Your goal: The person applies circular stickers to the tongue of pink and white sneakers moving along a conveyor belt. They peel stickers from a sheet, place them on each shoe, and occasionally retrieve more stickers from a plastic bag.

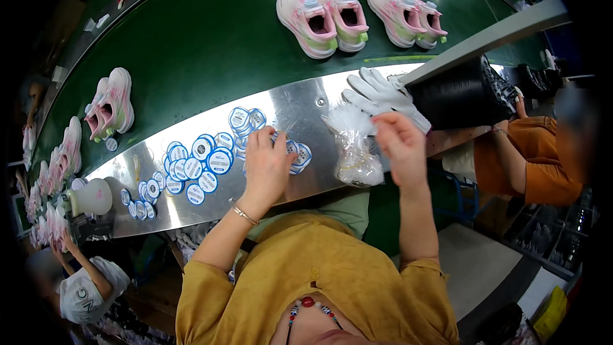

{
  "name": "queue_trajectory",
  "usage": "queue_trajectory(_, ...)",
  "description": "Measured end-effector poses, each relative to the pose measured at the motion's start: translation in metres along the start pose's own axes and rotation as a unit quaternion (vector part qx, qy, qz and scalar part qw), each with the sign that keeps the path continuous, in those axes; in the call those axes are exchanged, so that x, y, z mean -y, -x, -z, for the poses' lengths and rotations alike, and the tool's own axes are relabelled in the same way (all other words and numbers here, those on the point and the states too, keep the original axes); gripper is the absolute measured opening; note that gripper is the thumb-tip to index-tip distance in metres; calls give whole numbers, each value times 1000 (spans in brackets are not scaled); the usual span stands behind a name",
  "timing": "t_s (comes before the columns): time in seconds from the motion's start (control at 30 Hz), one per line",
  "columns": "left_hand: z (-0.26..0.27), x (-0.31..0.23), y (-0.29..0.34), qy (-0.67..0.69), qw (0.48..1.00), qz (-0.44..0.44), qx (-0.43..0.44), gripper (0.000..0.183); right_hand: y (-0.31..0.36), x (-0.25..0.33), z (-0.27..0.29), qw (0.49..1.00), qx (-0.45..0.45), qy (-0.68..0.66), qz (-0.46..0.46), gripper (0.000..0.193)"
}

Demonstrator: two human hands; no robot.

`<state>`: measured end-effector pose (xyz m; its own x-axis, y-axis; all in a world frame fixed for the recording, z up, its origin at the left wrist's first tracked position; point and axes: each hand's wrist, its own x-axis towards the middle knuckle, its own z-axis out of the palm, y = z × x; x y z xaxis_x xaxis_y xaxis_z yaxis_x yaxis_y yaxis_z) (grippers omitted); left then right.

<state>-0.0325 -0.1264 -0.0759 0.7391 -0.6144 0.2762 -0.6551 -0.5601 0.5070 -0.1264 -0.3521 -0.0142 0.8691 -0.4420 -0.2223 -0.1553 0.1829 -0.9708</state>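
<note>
My left hand (267, 163) rests over a pile of round blue-and-white paper tags (297, 157) on the metal ledge. Its fingers are apart, their tips touching the tags. To the left, more such tags (189, 168) lie loosely overlapped. My right hand (403, 150) is raised beside a clear plastic bag (361, 167), from which a bundle of thin white plastic strands (348, 119) fans out. The fingers of that hand are curled in a pinch; anything between them is too small to make out. Just behind it lie white work gloves (377, 94).
Pink-and-white shoes stand in pairs on the green belt (211, 38), two pairs (322, 20) (407, 16) at the far side and one (112, 105) at left. A grey bar (491, 38) and black boot (456, 92) are at right. Co-workers sit on both sides.
</note>
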Motion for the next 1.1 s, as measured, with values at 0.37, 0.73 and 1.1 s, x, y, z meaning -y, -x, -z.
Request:
queue_trajectory(0.37,11,3,-7,479,834,268,44,12,5,-39,-70,997,52,52,-22,9)
queue_trajectory(0.73,17,-4,-11,494,817,292,43,12,-11,-35,-82,995,87,24,-38,9)
queue_trajectory(1.1,-12,15,0,320,938,132,-24,11,-12,-72,-75,984,73,158,-19,14)
